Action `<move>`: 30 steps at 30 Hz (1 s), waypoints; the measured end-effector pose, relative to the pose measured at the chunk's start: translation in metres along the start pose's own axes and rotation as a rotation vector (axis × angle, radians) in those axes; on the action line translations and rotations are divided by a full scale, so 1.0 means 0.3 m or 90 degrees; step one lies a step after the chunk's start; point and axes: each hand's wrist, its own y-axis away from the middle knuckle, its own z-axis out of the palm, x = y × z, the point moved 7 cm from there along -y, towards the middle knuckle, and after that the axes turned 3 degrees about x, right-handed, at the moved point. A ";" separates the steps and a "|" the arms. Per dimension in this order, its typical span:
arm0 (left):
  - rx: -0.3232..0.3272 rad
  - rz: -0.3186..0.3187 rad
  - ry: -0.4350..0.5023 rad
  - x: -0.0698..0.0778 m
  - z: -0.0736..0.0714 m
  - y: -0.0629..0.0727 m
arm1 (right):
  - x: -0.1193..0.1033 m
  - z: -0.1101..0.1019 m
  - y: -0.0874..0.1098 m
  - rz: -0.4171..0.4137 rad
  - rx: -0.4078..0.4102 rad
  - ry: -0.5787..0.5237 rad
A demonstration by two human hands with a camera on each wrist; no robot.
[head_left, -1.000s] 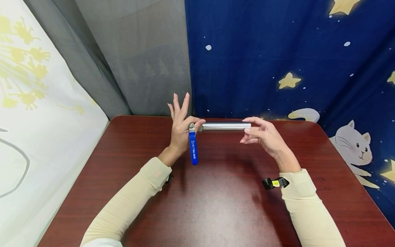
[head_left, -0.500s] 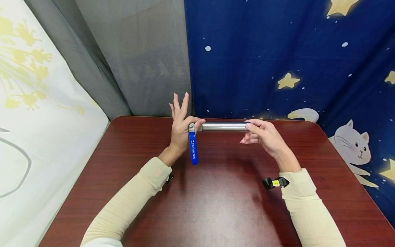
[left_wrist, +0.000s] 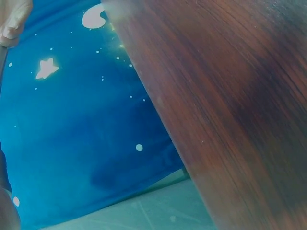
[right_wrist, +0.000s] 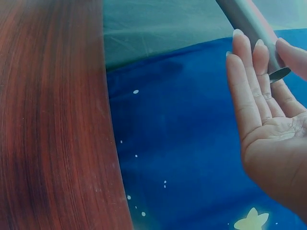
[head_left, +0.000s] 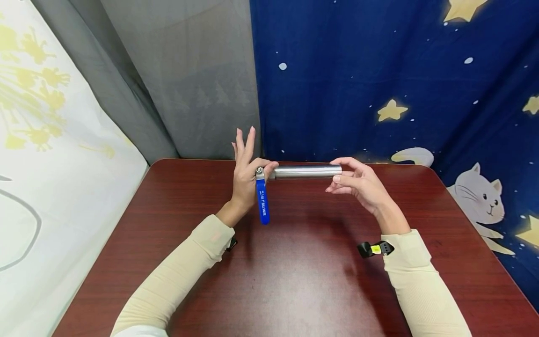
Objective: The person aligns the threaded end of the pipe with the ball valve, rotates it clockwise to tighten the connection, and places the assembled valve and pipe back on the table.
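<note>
My left hand (head_left: 245, 180) grips a ball valve between thumb and index finger, its other fingers extended upward. The valve's blue lever (head_left: 263, 201) points down toward me. A shiny metal pipe (head_left: 307, 171) runs level to the right from the valve, above the table. At the pipe's free end, my right hand (head_left: 364, 185) pinches it with thumb below and index finger on top. The right wrist view shows the pipe's open end (right_wrist: 280, 74) among the right hand's fingers. Most of the valve body is hidden behind the left hand.
A dark red-brown wooden table (head_left: 286, 281) lies under both hands. Behind its far edge hang a grey curtain (head_left: 198, 75) and a blue star-patterned curtain (head_left: 328, 93). White cloth (head_left: 50, 196) covers the left side.
My right thumb first moves up across the pipe's end, then back down to its lower edge, the index finger shifting on top. The left hand and valve stay nearly still.
</note>
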 end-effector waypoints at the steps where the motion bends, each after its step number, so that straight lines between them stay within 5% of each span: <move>1: -0.001 -0.001 -0.001 -0.001 0.000 0.000 | -0.001 0.001 0.000 -0.001 0.000 -0.002; 30: 0.004 0.004 0.001 0.000 -0.011 0.004 | 0.013 0.005 -0.009 0.020 0.017 -0.005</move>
